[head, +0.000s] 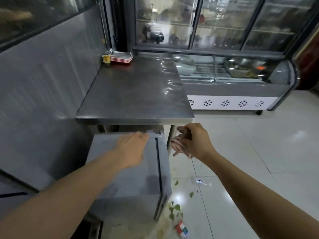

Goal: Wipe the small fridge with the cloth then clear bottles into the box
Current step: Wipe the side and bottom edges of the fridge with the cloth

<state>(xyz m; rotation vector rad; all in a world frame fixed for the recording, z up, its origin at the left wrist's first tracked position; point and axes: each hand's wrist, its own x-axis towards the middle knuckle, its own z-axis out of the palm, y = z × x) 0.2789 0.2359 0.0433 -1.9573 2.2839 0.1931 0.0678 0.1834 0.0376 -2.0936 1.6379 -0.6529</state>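
The small steel fridge (134, 94) stands against the left wall, with a flat shiny top. Its door (124, 173) is swung open toward me. My left hand (131, 149) grips the door's top edge by the handle. My right hand (195, 140) is just right of the door, below the top's front corner, closed around a crumpled pinkish cloth (177, 145). A small bottle with a yellow label (106, 58) stands at the back left corner of the fridge top. The fridge's inside is hidden by the door. No box is in view.
A stack of red-and-white trays (121, 58) lies beside the bottle. A glass display freezer (233, 80) stands behind on the right. Green leaf scraps (175, 208), a clear wrapper (202, 181) and a red carton (182, 229) litter the white tiled floor.
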